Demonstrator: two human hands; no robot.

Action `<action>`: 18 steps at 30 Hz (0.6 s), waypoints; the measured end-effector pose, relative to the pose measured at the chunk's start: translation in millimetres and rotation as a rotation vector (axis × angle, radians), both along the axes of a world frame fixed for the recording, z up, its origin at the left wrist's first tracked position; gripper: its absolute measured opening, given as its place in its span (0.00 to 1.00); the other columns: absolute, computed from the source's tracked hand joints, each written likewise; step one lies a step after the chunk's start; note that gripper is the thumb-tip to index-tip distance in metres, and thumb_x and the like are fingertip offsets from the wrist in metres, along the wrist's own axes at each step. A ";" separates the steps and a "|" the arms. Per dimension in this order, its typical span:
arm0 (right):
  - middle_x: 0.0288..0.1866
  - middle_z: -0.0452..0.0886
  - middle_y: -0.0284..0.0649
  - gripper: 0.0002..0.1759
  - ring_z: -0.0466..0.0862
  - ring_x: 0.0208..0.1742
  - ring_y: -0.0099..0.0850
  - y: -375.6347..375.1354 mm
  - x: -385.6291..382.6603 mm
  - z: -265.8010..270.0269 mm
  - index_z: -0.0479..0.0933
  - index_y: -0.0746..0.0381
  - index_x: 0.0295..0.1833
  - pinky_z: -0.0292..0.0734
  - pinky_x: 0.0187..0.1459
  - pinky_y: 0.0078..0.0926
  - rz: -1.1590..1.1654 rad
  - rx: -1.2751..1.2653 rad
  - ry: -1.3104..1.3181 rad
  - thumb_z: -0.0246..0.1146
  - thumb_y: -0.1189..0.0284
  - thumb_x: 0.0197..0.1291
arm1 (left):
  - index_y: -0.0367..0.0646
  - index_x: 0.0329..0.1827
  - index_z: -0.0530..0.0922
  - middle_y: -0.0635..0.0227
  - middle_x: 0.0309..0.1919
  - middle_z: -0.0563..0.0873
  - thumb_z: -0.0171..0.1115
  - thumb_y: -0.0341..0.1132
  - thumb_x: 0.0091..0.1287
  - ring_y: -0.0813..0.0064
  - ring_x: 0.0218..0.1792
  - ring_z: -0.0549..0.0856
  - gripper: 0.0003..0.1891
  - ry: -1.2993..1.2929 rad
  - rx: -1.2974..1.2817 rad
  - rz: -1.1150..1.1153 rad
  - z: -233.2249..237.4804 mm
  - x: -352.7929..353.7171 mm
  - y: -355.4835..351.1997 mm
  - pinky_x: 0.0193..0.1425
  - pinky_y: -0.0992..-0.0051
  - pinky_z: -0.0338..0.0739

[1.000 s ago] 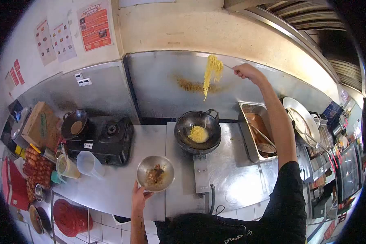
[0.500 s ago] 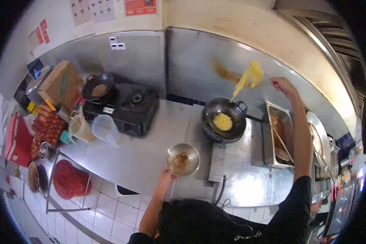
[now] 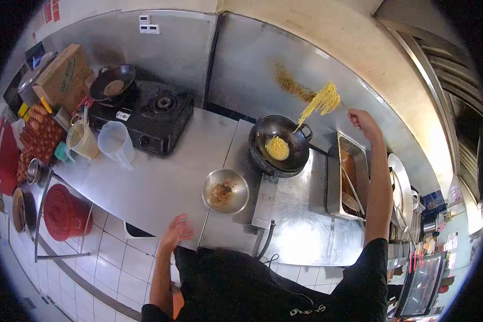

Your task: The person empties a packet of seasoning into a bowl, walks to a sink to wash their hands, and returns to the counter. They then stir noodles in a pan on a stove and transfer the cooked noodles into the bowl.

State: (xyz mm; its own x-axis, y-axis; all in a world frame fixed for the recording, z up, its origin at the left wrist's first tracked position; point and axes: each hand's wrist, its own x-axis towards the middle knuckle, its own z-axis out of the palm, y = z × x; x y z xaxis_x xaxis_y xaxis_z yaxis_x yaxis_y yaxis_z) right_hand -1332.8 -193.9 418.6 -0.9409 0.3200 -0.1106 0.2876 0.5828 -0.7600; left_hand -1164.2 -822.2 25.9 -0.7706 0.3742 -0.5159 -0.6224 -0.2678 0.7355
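My right hand (image 3: 364,123) is raised beside the wall, fingers wrapped round the thin handle of a utensil whose head is covered by noodles. A clump of yellow noodles (image 3: 321,102) hangs from it, strands trailing toward the wok's rim. Below is a black wok (image 3: 260,155) on a burner, with more yellow noodles (image 3: 277,148) inside. My left hand (image 3: 178,232) is empty at the counter's front edge, fingers spread and slightly blurred. To its right, a steel bowl (image 3: 208,199) sits on the counter, holding brownish seasoning or sauce (image 3: 220,194).
Right of the wok stands a rectangular steel pan (image 3: 334,188) with brown liquid and utensils. On the left are a black gas stove (image 3: 150,139) with a second wok (image 3: 111,86), plastic jugs (image 3: 116,140) and a cardboard box (image 3: 64,80). A red bucket (image 3: 64,214) is below.
My left hand has let go of the steel bowl and drawn back to the left. The right hand still holds the noodles up. The camera view has shifted.
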 end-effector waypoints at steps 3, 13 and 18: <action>0.16 0.64 0.21 0.16 0.61 0.18 0.15 7.5 -2.7 -5.6 0.73 0.53 0.25 0.50 0.21 0.17 -0.027 0.013 -0.001 0.56 0.59 0.64 | 0.44 0.67 0.66 0.60 0.49 0.82 0.62 0.42 0.66 0.65 0.45 0.84 0.28 -0.039 0.016 -0.075 37.9 30.3 -39.9 0.45 0.64 0.82; 0.18 0.65 0.23 0.16 0.61 0.20 0.16 -10.9 8.0 7.2 0.74 0.54 0.25 0.52 0.23 0.18 -0.053 -0.031 -0.010 0.56 0.59 0.63 | 0.44 0.53 0.81 0.60 0.37 0.86 0.68 0.41 0.58 0.69 0.35 0.87 0.20 0.094 -1.254 -0.721 -146.2 204.2 -181.4 0.36 0.69 0.84; 0.18 0.66 0.22 0.15 0.62 0.21 0.16 -5.8 8.5 9.5 0.74 0.54 0.27 0.52 0.23 0.17 -0.108 -0.023 -0.040 0.56 0.59 0.64 | 0.47 0.58 0.75 0.63 0.51 0.82 0.66 0.49 0.60 0.62 0.45 0.84 0.26 -0.352 -0.710 -0.195 -194.9 281.2 -179.3 0.38 0.66 0.78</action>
State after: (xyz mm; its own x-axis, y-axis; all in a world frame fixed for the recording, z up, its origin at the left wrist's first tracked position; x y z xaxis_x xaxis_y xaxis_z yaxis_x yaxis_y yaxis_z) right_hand -1324.4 -199.7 428.1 -0.8959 0.4161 -0.1560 0.3781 0.5296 -0.7593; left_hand -883.0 -1001.5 -169.0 -0.4743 -0.0226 -0.8801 -0.8357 0.3260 0.4420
